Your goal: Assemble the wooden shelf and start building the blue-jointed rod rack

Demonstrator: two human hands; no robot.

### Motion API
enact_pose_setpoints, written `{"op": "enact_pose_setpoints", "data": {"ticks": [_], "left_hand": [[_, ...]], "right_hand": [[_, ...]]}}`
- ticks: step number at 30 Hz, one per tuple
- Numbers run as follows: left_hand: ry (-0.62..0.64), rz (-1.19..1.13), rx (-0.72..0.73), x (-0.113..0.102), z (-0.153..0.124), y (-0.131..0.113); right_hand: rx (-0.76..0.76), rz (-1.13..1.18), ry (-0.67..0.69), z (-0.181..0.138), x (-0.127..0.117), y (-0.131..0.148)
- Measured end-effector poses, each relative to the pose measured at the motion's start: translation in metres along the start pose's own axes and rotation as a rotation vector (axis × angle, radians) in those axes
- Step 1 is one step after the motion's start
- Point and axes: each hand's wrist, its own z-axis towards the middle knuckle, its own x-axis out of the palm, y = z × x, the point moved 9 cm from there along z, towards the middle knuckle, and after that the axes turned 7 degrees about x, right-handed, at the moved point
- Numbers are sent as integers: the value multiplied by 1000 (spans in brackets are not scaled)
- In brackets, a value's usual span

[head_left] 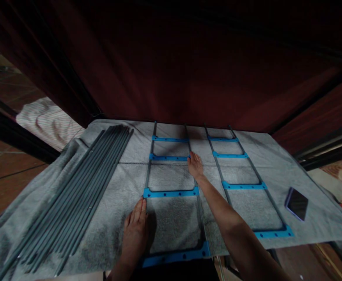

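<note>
A ladder-like frame of grey rods and blue crossbars (171, 193) lies flat in front of me. My left hand (135, 230) rests along its left rod, fingers stretched out, just below the left end of a blue crossbar. My right hand (195, 166) reaches farther out to the right rod, its fingers extended over the right end of another blue crossbar (171, 158). The undersides of both hands are hidden. Nearest to me, one more blue crossbar (173, 258) spans the frame's bottom.
A second frame with blue crossbars (243, 186) lies to the right, partly behind my right forearm. Several loose grey rods (80, 195) lie side by side at the left. A phone (296, 203) sits at the right on the grey cloth (319, 230). A dark red panel (171, 78) stands behind.
</note>
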Motion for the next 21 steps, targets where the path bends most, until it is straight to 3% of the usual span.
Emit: {"op": "enact_pose_setpoints", "data": {"ticks": [7,14,21], "left_hand": [[-11,21,13,0,-2,0],[-67,25,20,-1,-2,1],[-102,46,32,0,-6,2]], "right_hand": [[14,20,-10,18,-1,3],[-90,-2,-23,78,-15,34],[-66,-60,58,96,3,34]]}}
